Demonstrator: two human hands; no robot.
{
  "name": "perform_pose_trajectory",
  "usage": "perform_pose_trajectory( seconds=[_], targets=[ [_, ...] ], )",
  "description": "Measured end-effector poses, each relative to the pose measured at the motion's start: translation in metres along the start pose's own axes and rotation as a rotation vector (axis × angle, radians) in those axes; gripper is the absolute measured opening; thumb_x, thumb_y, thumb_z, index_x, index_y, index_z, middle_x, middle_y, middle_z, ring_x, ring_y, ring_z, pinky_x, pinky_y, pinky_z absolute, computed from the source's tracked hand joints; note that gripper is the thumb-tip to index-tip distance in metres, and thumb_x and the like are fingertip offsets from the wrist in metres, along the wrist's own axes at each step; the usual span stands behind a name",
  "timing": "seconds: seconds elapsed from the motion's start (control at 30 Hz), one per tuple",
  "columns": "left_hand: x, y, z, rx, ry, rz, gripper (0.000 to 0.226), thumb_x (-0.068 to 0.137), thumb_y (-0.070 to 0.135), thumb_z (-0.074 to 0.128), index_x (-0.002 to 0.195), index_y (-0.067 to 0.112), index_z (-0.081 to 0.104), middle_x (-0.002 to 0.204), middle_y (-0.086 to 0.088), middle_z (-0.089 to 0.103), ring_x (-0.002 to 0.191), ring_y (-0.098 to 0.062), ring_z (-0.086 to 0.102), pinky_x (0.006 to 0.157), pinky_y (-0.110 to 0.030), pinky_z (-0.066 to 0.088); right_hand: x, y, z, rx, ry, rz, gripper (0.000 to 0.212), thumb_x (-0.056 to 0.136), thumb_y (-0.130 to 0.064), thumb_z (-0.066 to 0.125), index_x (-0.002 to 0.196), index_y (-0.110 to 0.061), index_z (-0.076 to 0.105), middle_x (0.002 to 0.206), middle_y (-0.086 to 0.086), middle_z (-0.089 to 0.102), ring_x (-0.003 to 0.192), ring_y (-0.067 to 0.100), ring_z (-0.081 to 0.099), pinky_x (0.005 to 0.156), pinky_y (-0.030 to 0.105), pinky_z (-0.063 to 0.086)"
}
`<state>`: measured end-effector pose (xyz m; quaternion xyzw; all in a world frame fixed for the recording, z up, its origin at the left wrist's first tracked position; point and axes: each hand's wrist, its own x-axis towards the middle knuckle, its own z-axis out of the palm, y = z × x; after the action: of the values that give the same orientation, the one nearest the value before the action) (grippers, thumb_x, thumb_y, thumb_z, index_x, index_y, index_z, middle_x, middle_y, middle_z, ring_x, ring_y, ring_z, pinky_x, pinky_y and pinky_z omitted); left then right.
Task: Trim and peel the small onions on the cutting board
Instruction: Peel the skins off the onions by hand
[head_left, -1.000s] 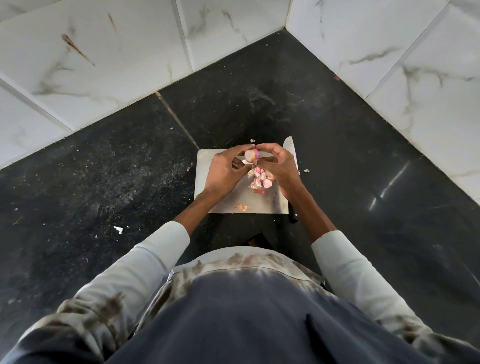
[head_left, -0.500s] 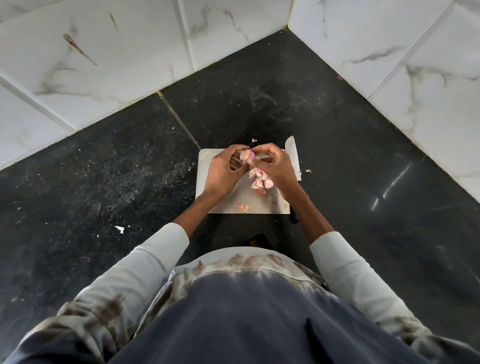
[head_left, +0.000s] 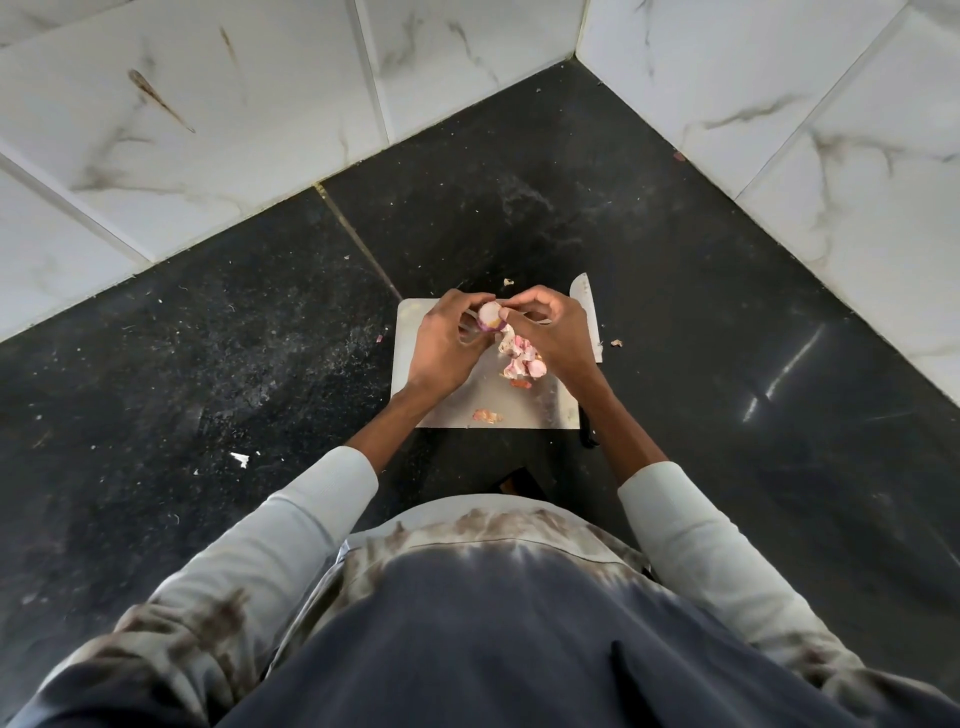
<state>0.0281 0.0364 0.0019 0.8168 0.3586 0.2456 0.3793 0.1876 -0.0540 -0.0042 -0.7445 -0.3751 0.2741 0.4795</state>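
Change: the onion (head_left: 490, 316) is now being shown with its pale cut face turned up toward the camera, where half a second ago more of its pink skin was being shown; both hands are being kept in almost the same place above the board.
Counter: a dark stone counter (head_left: 675, 291) is being bounded by white marble-look wall tiles (head_left: 208, 104) on two sides; small scraps are lying scattered on it.
Cutting board: one pale board (head_left: 410, 332) is lying on the counter, and a heap of pink peelings (head_left: 522, 358) is being held on it, with one loose scrap (head_left: 487, 415) near its front edge.
Knife: one blade (head_left: 587, 306) is lying along the board's right edge, partly hidden by the right hand.
Left hand: the left hand (head_left: 441, 343) is being curled round the onion from the left, gripping it.
Right hand: the right hand (head_left: 550, 332) is being bent at the fingers, its thumb and forefinger pinching at the onion's right side.
Onion: one onion is being held just above the far half of the board, between both hands.
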Motion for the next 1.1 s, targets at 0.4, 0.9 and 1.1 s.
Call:
perform_pose_trajectory(
  seconds=[0.4,0.9,1.1],
  targets=[
    [-0.001,0.004,0.001,-0.036,-0.028,0.006,0.043,0.088,0.021,0.086,0.129,0.018,0.071,0.124,0.0,0.073,0.106,-0.012,0.07,0.091,-0.03,0.063,-0.001,-0.003,0.004,-0.125,0.049,-0.033,0.019,0.095,-0.03,0.079,0.105,-0.014,0.077,0.096,-0.008,0.075,0.09,0.008,0.071,0.085,0.024,0.059],
    [0.005,0.008,0.009,-0.082,0.009,-0.155,0.036,0.085,0.029,0.09,0.119,0.023,0.078,0.117,0.003,0.072,0.105,-0.01,0.066,0.088,-0.025,0.06,-0.003,-0.01,0.01,-0.07,0.061,0.004,0.015,0.095,-0.027,0.078,0.101,-0.014,0.074,0.09,-0.006,0.074,0.088,0.009,0.072,0.077,0.019,0.06],
    [0.005,0.005,0.006,-0.078,0.043,-0.198,0.037,0.082,0.022,0.092,0.116,0.017,0.078,0.108,0.006,0.074,0.095,-0.007,0.069,0.082,-0.013,0.055,0.0,-0.011,0.011,-0.091,0.064,0.023,0.018,0.096,-0.029,0.078,0.103,-0.013,0.072,0.092,-0.006,0.072,0.086,0.009,0.068,0.076,0.017,0.054]
  ],
)
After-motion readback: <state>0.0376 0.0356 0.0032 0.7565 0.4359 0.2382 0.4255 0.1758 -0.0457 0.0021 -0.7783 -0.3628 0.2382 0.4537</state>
